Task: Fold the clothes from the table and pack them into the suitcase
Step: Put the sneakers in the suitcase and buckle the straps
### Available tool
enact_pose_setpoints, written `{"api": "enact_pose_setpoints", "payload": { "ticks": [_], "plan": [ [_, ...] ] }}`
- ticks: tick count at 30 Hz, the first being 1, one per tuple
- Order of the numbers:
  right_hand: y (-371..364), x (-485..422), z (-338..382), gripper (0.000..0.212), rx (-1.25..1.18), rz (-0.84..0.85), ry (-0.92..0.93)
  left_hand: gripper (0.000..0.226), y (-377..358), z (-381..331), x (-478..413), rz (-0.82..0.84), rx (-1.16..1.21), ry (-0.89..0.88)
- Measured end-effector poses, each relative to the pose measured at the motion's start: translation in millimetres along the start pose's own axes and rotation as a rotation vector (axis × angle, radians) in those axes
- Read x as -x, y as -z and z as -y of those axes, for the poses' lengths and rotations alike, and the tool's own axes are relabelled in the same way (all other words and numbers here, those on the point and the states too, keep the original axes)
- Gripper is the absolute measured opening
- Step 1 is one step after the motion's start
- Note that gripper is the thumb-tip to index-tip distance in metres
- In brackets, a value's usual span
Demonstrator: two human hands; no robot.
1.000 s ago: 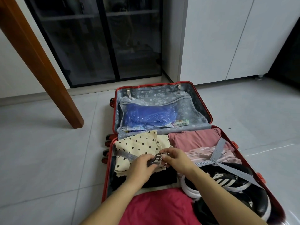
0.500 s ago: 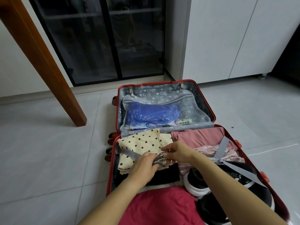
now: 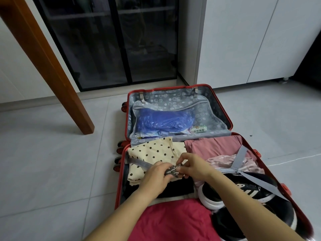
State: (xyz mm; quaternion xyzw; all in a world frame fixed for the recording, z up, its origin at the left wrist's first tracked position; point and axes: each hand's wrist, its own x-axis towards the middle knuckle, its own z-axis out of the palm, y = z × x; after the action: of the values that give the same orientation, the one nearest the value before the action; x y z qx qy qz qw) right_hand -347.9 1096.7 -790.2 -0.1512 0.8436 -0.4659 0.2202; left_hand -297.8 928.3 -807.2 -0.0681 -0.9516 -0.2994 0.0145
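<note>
A red suitcase [image 3: 224, 108] lies open on the floor. Its near half holds a folded cream polka-dot garment [image 3: 152, 153], a dusty pink garment [image 3: 213, 146], a pale pink piece [image 3: 224, 161], something black [image 3: 173, 190], a crimson garment [image 3: 173, 223] and black-and-white sneakers [image 3: 243, 190]. Grey packing straps [image 3: 240, 157] cross the clothes. My left hand [image 3: 156, 174] and my right hand [image 3: 194, 166] meet over the middle, each pinching one half of the strap buckle [image 3: 172, 170].
The lid half has a mesh pocket with a blue plastic bag [image 3: 163, 121] and a small packet [image 3: 198, 130]. A wooden table leg [image 3: 52, 72] slants down at the left. Dark glass doors [image 3: 111, 40] and white cabinets [image 3: 243, 40] stand behind. Grey floor tiles surround the case.
Both hands have stayed on the buckle, shifting slightly as they work it. The view has tilted a little; the clothes have not moved.
</note>
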Motion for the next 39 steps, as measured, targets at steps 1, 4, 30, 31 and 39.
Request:
{"api": "enact_pose_setpoints", "payload": {
  "ticks": [1,4,30,31,39],
  "plan": [
    [-1,0,-1,0.019,-0.023,-0.011,0.001,0.033,0,-1,0,-0.007,0.009,0.006],
    [-2,-1,-4,0.018,-0.057,-0.047,0.013,0.034,0,0,-1,-0.009,0.016,0.011],
    [-10,-15,-32,0.023,0.408,0.022,-0.103,0.039,-9,-4,-18,0.393,-0.361,0.004],
    [-6,-14,-30,0.021,0.406,0.019,-0.102,0.049,-2,-7,-20,0.403,-0.378,0.020],
    [38,-8,-18,0.034,0.282,-0.101,-0.133,0.065,101,16,-36,0.212,-0.383,0.248]
  ]
}}
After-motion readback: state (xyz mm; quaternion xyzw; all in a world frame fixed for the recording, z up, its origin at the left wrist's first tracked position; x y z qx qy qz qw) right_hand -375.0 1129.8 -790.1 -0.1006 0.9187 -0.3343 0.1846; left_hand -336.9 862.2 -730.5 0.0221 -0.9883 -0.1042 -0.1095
